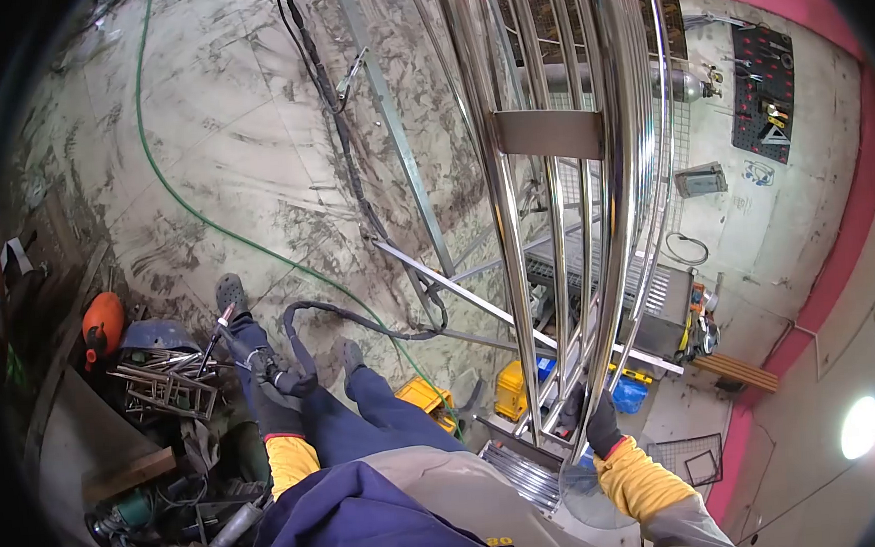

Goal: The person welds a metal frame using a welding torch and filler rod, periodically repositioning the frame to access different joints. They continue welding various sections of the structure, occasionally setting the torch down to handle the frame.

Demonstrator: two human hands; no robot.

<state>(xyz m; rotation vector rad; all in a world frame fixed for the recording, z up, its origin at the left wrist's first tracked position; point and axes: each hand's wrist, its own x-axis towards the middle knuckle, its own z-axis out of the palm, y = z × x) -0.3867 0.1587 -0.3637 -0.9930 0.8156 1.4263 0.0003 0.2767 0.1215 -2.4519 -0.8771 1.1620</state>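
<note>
My left hand [280, 411], in a dark glove with a yellow cuff, is low on the left beside my leg. Its fingers are wrapped round a welding torch [282, 379], whose pinkish tip points up and away from me. A thick black cable [360, 324] loops off to the right from it. My right hand [603, 428], also gloved, closes round a shiny tube of a tall stainless steel frame [615, 232]. This frame of long parallel tubes rises in front of me, with a flat metal plate [549, 134] across two of them. The fingertips are partly hidden behind the tube.
A green hose [194, 216] crosses the dirty floor. Metal scraps [169, 380], an orange object [103, 324] and an angle grinder [127, 515] crowd the left. Yellow bins [511, 389] stand behind the frame. Across the room are a gas cylinder [681, 84] and a tool board [762, 88].
</note>
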